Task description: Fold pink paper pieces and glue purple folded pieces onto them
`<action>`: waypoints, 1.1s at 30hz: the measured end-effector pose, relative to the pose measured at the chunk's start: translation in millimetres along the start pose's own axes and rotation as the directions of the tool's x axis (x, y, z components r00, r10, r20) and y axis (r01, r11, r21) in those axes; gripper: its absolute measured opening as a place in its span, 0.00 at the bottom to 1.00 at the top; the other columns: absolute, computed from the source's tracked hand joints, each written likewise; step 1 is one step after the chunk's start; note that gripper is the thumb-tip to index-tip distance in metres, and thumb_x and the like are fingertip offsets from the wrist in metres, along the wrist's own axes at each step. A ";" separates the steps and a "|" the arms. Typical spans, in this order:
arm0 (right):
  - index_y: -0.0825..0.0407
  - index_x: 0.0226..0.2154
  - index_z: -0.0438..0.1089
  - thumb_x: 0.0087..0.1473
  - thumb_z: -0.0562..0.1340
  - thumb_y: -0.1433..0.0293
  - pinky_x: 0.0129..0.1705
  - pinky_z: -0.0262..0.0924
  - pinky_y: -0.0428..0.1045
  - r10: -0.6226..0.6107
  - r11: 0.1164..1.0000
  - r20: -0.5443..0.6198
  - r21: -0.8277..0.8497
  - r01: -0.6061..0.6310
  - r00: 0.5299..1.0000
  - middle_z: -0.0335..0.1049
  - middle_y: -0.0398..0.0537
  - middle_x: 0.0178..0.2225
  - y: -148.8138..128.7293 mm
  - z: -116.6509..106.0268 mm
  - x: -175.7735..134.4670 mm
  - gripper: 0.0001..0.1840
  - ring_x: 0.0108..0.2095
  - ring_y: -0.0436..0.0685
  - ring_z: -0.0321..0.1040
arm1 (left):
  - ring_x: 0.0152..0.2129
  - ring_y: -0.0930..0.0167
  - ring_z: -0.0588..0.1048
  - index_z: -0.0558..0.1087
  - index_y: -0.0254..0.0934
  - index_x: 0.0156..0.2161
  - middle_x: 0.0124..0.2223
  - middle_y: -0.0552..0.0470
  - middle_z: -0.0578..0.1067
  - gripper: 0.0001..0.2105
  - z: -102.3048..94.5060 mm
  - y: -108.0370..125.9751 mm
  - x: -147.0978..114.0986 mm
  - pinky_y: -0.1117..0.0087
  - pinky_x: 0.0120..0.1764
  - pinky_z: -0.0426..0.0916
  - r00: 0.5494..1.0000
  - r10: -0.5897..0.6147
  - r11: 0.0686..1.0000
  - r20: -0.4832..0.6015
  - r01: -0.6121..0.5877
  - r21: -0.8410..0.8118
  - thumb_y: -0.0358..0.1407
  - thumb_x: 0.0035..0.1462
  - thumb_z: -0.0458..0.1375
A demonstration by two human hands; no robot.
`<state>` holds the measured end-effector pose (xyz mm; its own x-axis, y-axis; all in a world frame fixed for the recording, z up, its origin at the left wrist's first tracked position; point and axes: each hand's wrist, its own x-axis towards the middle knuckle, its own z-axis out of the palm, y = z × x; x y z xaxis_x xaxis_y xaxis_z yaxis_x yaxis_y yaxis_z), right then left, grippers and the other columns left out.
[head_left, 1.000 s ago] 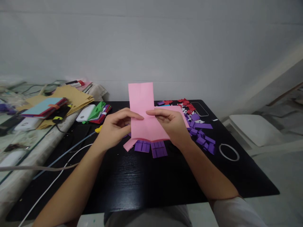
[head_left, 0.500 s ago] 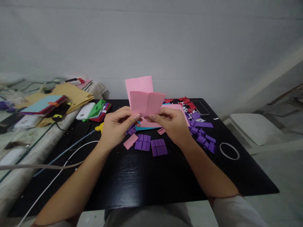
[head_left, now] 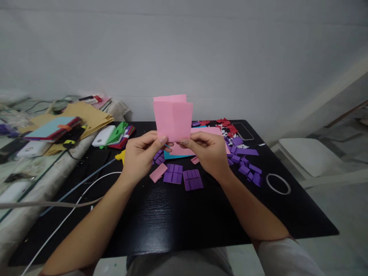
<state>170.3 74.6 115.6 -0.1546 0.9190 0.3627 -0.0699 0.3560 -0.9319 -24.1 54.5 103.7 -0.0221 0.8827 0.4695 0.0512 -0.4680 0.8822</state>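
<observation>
A folded sheet of pink paper (head_left: 173,119) is held up above the black table, with a crease down its front layer and another layer showing behind. My left hand (head_left: 143,153) pinches its lower left corner between thumb and fingers. At the lower right corner, my right hand (head_left: 207,152) grips it the same way. Below the hands lie two purple folded-paper squares (head_left: 173,173) and a small pink strip (head_left: 158,173). Behind the right hand, larger pink sheets (head_left: 211,132) rest over a blue sheet (head_left: 175,156), partly hidden.
Purple paper pieces (head_left: 244,168), red scraps (head_left: 228,124) and a white ring (head_left: 278,184) are on the right of the table (head_left: 178,222). To the left are a yellow glue gun (head_left: 120,156), its cables, green paper (head_left: 117,134) and a white box (head_left: 104,136). A white stool (head_left: 312,155) stands at right.
The pink paper's front layer has risen and turned more upright, now covering most of the layer behind. Both hands keep their hold in nearly the same place.
</observation>
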 end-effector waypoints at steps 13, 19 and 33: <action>0.44 0.46 0.71 0.60 0.69 0.56 0.50 0.75 0.57 -0.216 0.975 -0.336 -0.019 0.223 0.917 0.76 0.47 0.40 -0.2 -18.8 11.8 0.15 0.41 0.57 0.78 | 0.31 0.67 0.80 0.82 0.41 0.29 0.31 0.49 0.81 0.15 -3.5 -2.5 -0.9 0.66 0.36 0.75 0.998 0.063 0.998 0.013 -0.063 0.022 0.43 0.66 0.63; 0.46 0.50 0.73 0.61 0.67 0.53 0.57 0.73 0.58 -0.090 0.995 -0.080 0.042 0.093 0.993 0.76 0.52 0.53 -3.7 -18.0 9.2 0.21 0.54 0.61 0.76 | 0.27 0.69 0.80 0.80 0.38 0.32 0.29 0.50 0.81 0.13 1.2 2.0 -0.8 0.67 0.34 0.75 0.999 0.016 0.997 0.046 -0.019 0.076 0.43 0.65 0.63; 0.49 0.32 0.78 0.45 0.77 0.59 0.44 0.76 0.55 0.046 0.996 0.085 0.069 -0.052 0.995 0.80 0.45 0.34 -2.4 -6.8 4.2 0.16 0.37 0.57 0.78 | 0.47 0.66 0.80 0.73 0.42 0.54 0.48 0.46 0.80 0.19 0.7 5.2 -0.4 0.64 0.49 0.76 0.972 0.233 0.964 -0.025 -0.227 0.136 0.36 0.59 0.69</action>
<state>176.5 78.7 119.3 -0.2408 0.9166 0.3192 -0.1294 0.2957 -0.9465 -23.1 51.7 108.0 -0.0341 0.7482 0.6626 0.1901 -0.6460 0.7393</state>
